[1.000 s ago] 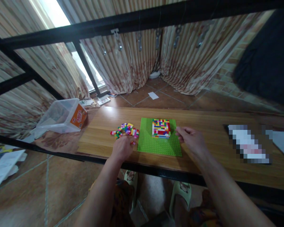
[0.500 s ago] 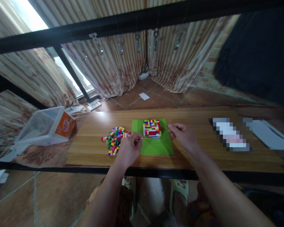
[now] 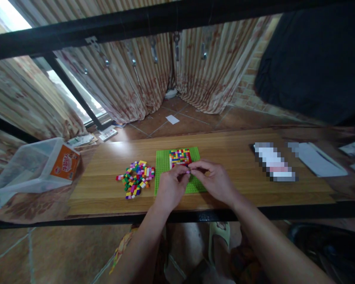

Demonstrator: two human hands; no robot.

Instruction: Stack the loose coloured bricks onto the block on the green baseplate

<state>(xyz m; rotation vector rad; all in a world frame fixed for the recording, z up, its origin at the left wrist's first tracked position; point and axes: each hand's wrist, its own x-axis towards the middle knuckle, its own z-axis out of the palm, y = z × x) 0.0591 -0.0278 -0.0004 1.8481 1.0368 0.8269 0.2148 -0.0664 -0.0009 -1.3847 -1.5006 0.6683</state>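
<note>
My left hand (image 3: 172, 186) is closed in a pinch on a small pink toy brick (image 3: 188, 172), just in front of the block of stacked bricks. My right hand (image 3: 217, 179) reaches in from the other side, its thumb and forefinger pinched at the same brick. Behind the fingers, the multicoloured brick block (image 3: 180, 156) stands on a green studded baseplate (image 3: 162, 165); my hands hide its front face. A loose pile of small coloured bricks (image 3: 137, 176) lies left of the baseplate.
The wooden tabletop (image 3: 239, 157) carries a blurred-out flat object (image 3: 273, 162) on the right. Beyond it lie white papers (image 3: 322, 159). A clear plastic bin (image 3: 32, 165) with an orange label stands at the left. A black bar (image 3: 204, 216) runs along the near edge.
My right hand has moved left to meet my left hand at the pink brick. My left hand has shifted right, from beside the pile to before the block. The view has shifted slightly.
</note>
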